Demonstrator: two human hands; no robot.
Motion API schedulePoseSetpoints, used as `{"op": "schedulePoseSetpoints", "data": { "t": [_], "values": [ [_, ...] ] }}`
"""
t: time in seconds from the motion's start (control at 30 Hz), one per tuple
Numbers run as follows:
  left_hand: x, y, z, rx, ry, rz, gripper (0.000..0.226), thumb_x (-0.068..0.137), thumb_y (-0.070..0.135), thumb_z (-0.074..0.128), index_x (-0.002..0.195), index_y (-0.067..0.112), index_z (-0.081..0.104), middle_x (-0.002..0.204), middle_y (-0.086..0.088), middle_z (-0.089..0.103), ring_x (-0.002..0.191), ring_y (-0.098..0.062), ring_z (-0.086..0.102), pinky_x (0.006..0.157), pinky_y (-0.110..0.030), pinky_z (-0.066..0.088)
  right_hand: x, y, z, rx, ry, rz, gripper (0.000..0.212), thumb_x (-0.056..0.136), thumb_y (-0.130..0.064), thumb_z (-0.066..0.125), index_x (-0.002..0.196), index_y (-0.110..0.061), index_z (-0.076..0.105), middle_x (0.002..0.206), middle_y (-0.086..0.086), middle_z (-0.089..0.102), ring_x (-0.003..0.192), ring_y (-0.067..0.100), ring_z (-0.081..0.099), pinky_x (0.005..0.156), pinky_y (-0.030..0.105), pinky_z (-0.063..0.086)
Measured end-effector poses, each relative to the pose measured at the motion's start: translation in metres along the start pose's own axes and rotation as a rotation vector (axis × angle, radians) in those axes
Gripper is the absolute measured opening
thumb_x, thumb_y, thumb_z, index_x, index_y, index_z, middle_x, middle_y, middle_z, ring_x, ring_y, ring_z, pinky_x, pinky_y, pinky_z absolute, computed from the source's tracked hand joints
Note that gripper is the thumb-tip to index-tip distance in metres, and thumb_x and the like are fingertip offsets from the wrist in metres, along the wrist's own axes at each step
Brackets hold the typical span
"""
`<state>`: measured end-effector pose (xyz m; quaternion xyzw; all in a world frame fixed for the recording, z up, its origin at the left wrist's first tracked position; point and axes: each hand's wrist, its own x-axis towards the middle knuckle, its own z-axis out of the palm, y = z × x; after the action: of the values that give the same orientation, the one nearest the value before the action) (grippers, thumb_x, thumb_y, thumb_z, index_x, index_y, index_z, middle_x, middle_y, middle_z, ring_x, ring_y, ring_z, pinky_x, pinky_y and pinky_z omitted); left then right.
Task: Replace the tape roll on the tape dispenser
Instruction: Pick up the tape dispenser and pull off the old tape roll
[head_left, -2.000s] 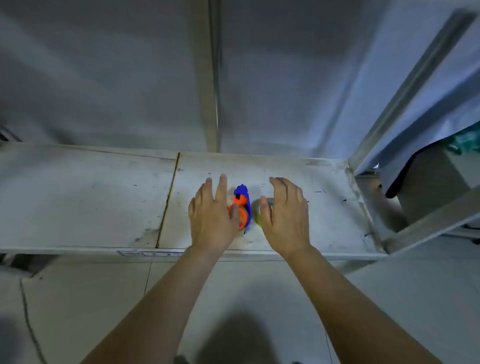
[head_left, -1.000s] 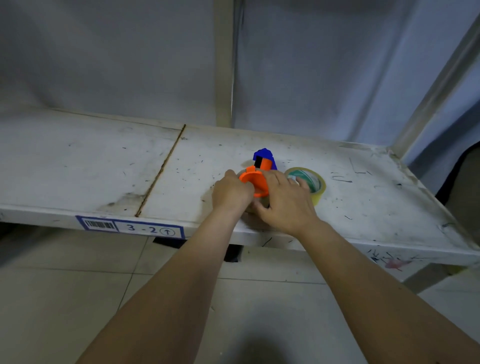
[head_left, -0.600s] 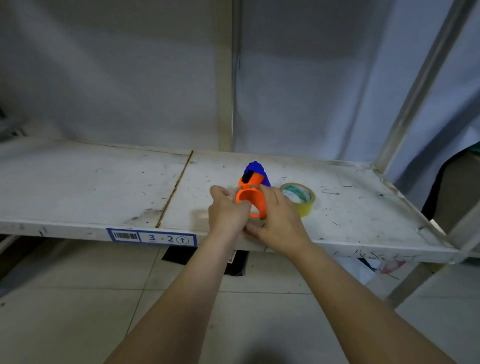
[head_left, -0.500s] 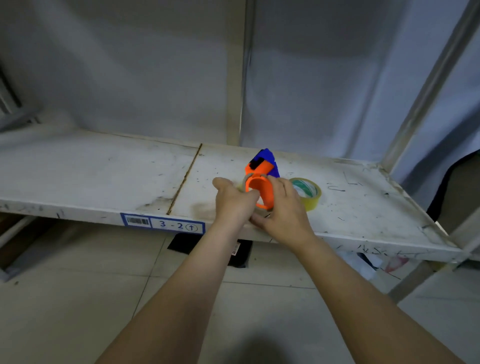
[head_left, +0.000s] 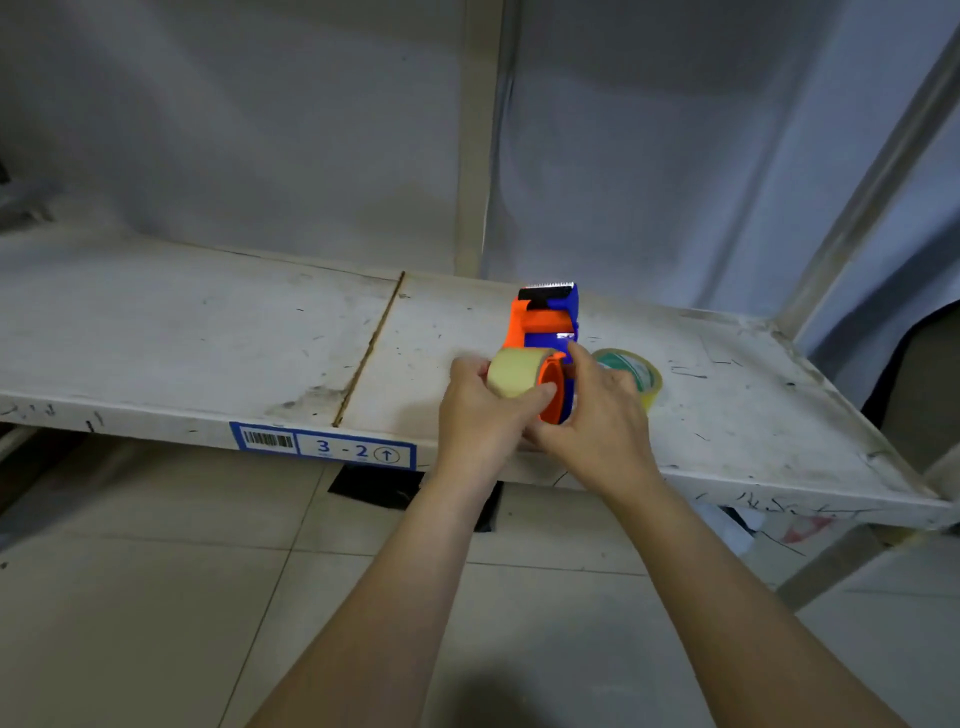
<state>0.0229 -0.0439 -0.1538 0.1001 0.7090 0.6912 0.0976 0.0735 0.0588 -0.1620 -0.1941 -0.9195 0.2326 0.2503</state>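
Observation:
An orange and blue tape dispenser (head_left: 546, 322) is held just above the front of a worn white shelf (head_left: 208, 338), its serrated blade pointing away from me. My right hand (head_left: 597, 421) grips the dispenser's orange wheel and blue body. My left hand (head_left: 480, 410) is closed around a pale beige tape roll (head_left: 514, 371), which sticks out to the left of the orange wheel. A second roll, yellow with a green and white core (head_left: 631, 371), lies flat on the shelf just right of my right hand.
The shelf's front edge carries a blue barcode label (head_left: 322, 448) reading 3-2. A seam (head_left: 371, 348) runs across the shelf left of my hands. Metal uprights (head_left: 475, 135) and grey sheeting stand behind. A dark object (head_left: 384, 486) lies on the tiled floor below.
Both hands have lifted the dispenser off the shelf and turned it. The beige roll now shows at the dispenser's left side in my left hand. The yellow roll stays on the shelf.

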Motion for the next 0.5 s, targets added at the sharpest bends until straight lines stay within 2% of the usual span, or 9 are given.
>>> {"op": "schedulePoseSetpoints", "data": {
  "t": [0.07,0.17,0.33,0.43,0.5],
  "values": [
    [0.006,-0.001,0.006,-0.048,0.008,-0.071,0.036,0.08,0.041,0.067,0.101,0.013,0.058,0.087,0.001,0.064,0.072,-0.007,0.061,0.056,-0.021,0.047,0.006,0.009,0.001,0.056,-0.076,0.03,0.08,0.06,-0.06,0.065,0.127,-0.023,0.043,0.117,0.0,0.056,0.11,0.022,0.049,0.086,0.037,0.045],
    [0.017,-0.003,0.009,-0.182,-0.008,-0.245,0.035,0.097,0.035,0.042,0.105,0.01,0.065,0.09,-0.006,0.066,0.072,-0.012,0.059,0.053,-0.02,0.045,0.01,0.018,0.0,0.146,-0.133,0.043,0.078,0.052,-0.065,0.071,0.117,-0.03,0.046,0.109,-0.005,0.051,0.101,0.015,0.053,0.08,0.037,0.051],
    [0.027,-0.006,0.008,-0.296,-0.072,-0.337,0.026,0.098,0.031,0.045,0.1,0.018,0.068,0.092,-0.004,0.071,0.081,-0.015,0.064,0.073,-0.031,0.049,0.022,0.027,-0.003,0.301,-0.178,0.023,0.076,0.049,-0.063,0.075,0.113,-0.032,0.047,0.11,-0.01,0.048,0.102,0.008,0.051,0.083,0.037,0.052],
    [0.029,-0.007,0.007,-0.425,-0.163,-0.345,0.029,0.097,0.027,0.046,0.109,0.009,0.067,0.107,-0.014,0.07,0.093,-0.023,0.065,0.086,-0.04,0.051,0.027,0.035,-0.003,0.429,-0.226,0.036,0.083,0.049,-0.056,0.079,0.12,-0.032,0.044,0.12,-0.007,0.045,0.111,0.01,0.05,0.089,0.039,0.052],
    [0.028,-0.007,0.006,-0.513,-0.201,-0.346,0.031,0.097,0.025,0.046,0.11,0.006,0.066,0.106,-0.017,0.07,0.092,-0.025,0.066,0.085,-0.04,0.052,0.027,0.039,-0.006,0.526,-0.262,0.057,0.087,0.049,-0.05,0.081,0.124,-0.036,0.041,0.127,-0.004,0.043,0.117,0.012,0.049,0.093,0.041,0.051]
  ]
}}
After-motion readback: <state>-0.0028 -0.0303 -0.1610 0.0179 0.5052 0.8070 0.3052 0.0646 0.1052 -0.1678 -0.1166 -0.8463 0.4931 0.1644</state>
